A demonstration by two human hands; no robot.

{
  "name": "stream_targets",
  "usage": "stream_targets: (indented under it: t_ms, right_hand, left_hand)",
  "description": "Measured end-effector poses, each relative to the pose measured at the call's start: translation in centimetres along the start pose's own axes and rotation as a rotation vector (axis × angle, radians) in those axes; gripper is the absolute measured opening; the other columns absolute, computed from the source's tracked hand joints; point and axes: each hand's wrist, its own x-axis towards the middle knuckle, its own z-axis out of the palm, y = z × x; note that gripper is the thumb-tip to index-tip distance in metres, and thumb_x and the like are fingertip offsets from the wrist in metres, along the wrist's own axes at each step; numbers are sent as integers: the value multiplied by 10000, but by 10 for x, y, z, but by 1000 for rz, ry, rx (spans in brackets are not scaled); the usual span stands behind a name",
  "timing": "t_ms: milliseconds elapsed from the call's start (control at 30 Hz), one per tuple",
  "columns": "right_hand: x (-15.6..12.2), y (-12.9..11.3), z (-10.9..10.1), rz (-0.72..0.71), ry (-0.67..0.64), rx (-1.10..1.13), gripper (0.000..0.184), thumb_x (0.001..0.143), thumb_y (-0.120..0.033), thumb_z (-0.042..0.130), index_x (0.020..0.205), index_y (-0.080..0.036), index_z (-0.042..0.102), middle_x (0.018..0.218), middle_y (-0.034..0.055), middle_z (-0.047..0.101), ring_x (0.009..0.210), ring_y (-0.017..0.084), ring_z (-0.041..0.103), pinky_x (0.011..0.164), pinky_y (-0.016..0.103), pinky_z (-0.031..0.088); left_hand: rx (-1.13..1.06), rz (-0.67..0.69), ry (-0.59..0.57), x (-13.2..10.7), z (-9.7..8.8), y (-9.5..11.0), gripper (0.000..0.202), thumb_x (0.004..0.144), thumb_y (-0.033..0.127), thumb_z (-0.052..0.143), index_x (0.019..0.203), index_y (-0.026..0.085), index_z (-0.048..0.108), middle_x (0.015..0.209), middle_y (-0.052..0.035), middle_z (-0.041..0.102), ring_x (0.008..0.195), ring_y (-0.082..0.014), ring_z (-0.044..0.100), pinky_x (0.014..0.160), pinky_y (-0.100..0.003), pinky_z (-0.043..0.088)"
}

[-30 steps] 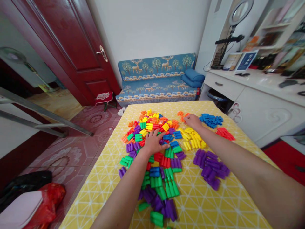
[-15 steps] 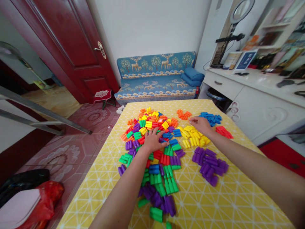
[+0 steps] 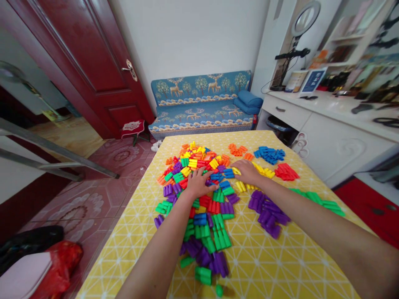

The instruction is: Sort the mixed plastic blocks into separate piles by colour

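A big heap of mixed coloured plastic blocks (image 3: 202, 199) lies on the yellow-clothed table (image 3: 280, 261). My left hand (image 3: 197, 182) rests palm down on the heap, fingers spread over red, blue and green pieces. My right hand (image 3: 248, 171) lies flat on the small yellow pile (image 3: 264, 171), fingertips reaching toward the heap's right edge. Sorted piles lie around it: orange (image 3: 237, 149), blue (image 3: 269, 154), red (image 3: 286, 171), purple (image 3: 268, 210) and green (image 3: 318, 199) beside my right forearm.
Beyond the table's far edge stands a blue deer-patterned sofa (image 3: 202, 104), with a dark red door (image 3: 93, 62) to its left. A white cabinet (image 3: 336, 137) with a ring light (image 3: 301, 23) runs along the right. Metal bars (image 3: 46, 153) and a red bag (image 3: 60, 265) sit on the floor, left.
My right hand has drawn back from the far orange pile, past the blue pile, onto the yellow pile near the heap. My left hand has stayed on the heap. The view shifted a little.
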Motion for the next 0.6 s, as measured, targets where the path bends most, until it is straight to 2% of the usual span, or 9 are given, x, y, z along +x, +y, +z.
stream_targets:
  t_ms: [133, 233, 333, 400, 500, 600]
  right_hand:
    - [-7, -6, -6, 71, 52, -87, 360, 782, -265, 595, 1127, -187, 663, 1182, 108, 650, 1154, 291, 501, 999, 451, 316]
    - [-12, -22, -11, -1, 97, -112, 417, 776, -187, 586, 1190, -214, 627, 1251, 88, 619, 1194, 274, 468, 1017, 437, 290]
    - [-12, -39, -11, -92, 31, -78, 413, 785, -193, 602, 1195, -243, 620, 1239, 67, 630, 1149, 247, 507, 964, 385, 341]
    - [-11, -46, -8, -82, -11, -72, 374, 789, -220, 619, 1162, -241, 638, 1205, 67, 647, 1106, 250, 534, 906, 365, 378]
    - [-9, -52, -5, -61, 1, -74, 330, 802, -228, 610, 1129, -226, 657, 1156, 84, 668, 1083, 264, 547, 873, 360, 396]
    - [-7, -48, -8, -69, 26, -52, 288, 856, -212, 534, 1110, -222, 669, 1097, 92, 691, 1051, 254, 571, 884, 364, 401]
  left_hand:
    - [-16, -6, 1, -1, 0, 0, 745, 741, 767, 501, 1399, 429, 407, 1541, -17, 298, 1382, -359, 300, 1099, -555, 268]
    - [-13, -16, -1, -1, -1, 2, 744, 739, 770, 503, 1397, 436, 403, 1541, -16, 298, 1381, -356, 302, 1098, -562, 263]
    - [-3, -26, -6, -2, -2, 3, 734, 746, 758, 508, 1396, 435, 399, 1542, -11, 296, 1386, -338, 298, 1107, -547, 257]
    - [0, -33, -14, -2, -3, 4, 730, 747, 752, 514, 1395, 436, 399, 1544, -9, 294, 1387, -329, 299, 1112, -535, 255]
    - [1, -42, -21, -1, -3, 4, 734, 742, 752, 520, 1394, 434, 402, 1544, -15, 296, 1388, -333, 299, 1110, -540, 255]
    - [-9, -34, -12, 0, -2, 2, 744, 739, 757, 520, 1395, 426, 405, 1546, -24, 293, 1389, -348, 296, 1104, -556, 257]
